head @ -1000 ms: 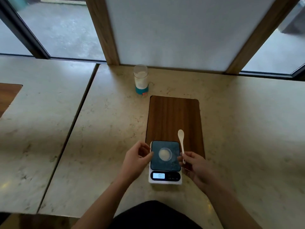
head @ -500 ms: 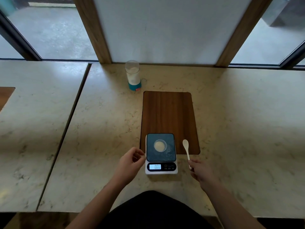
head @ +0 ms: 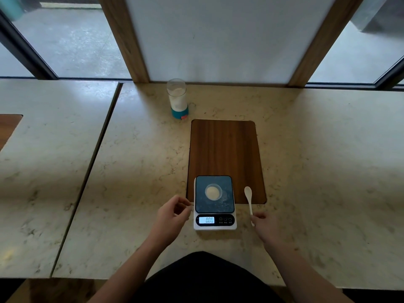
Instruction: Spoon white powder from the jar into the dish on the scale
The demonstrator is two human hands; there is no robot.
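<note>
Here a marble counter (head: 306, 171) with wooden board (head: 225, 154) meets windows (head: 72, 40).

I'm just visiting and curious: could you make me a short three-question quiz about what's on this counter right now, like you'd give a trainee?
1. True or false: the spoon is held by the right hand.
2. Where does the jar stand? A) on the wooden board; B) on the counter, beyond the board's far left corner; C) on the scale.
3. Fill in: the dish sits on the ____.

Key
1. True; the fingers pinch its handle end, bowl pointing away.
2. B.
3. Scale, on its dark platform. The left hand is beside the scale's left edge.
</note>
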